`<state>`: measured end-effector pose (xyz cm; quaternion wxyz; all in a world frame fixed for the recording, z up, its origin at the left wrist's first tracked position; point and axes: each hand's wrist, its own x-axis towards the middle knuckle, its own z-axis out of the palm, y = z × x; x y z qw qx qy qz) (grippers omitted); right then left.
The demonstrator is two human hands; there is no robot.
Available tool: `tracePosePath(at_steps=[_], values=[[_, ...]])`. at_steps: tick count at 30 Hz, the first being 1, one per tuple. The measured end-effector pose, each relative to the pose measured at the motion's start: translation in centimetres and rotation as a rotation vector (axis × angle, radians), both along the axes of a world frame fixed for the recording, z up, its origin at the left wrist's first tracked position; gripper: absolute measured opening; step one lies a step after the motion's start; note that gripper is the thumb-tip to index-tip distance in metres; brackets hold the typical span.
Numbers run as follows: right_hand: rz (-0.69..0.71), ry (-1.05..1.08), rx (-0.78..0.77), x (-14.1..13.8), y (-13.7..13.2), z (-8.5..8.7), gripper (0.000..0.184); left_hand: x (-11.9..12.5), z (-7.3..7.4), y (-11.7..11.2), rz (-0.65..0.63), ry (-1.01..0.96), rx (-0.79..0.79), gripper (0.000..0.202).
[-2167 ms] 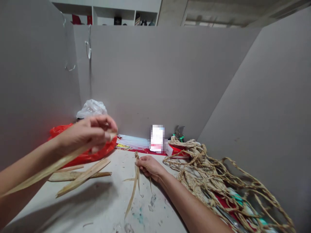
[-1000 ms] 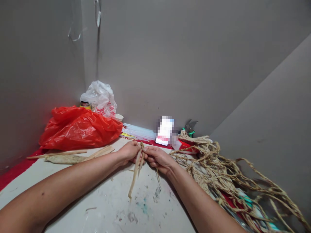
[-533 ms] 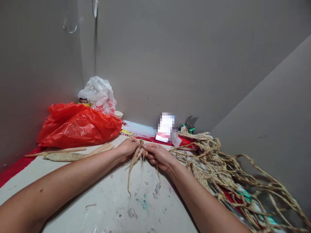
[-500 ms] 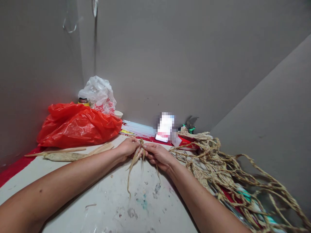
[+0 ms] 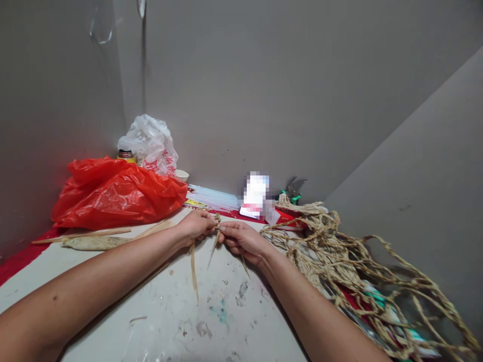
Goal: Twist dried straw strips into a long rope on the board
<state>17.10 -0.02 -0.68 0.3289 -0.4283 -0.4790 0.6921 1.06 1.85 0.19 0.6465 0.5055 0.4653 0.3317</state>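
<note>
My left hand (image 5: 196, 224) and my right hand (image 5: 240, 238) meet over the far middle of the pale tabletop, fingertips almost touching. Both are closed in a pinch on dry, straw-coloured husk strips (image 5: 193, 274). A small knotted or braided end (image 5: 217, 217) pokes up between the fingers. Loose strip ends hang below each hand. How the strips cross at the fingertips is hidden. Beyond my left forearm lie flat dry husk leaves (image 5: 94, 243). To the right of my right hand spreads a tangled heap of braided husk cord (image 5: 324, 246).
A red plastic bag (image 5: 116, 193) sits at the left, with a white plastic bag (image 5: 151, 143), a yellow jar (image 5: 126, 156) and a bowl (image 5: 181, 175) behind it. A lit phone (image 5: 254, 195) leans near the wall. Green-handled pruning shears (image 5: 294, 191) stand beside it.
A long strip end has shifted left and hangs beneath my left hand, apart from the other ends. Both hands keep their pinch. The whole view has shifted slightly.
</note>
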Motion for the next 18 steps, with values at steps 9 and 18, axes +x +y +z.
tracePosePath(at_steps=[9,18], values=[[0.017,0.013,-0.003,0.3,0.2,-0.1,0.016,-1.0,0.2,0.8,-0.062,0.04,0.005,0.01],[0.06,-0.007,0.003,0.3,0.1,0.0,0.017,-1.3,0.8,0.5,-0.099,0.168,0.061,0.008]])
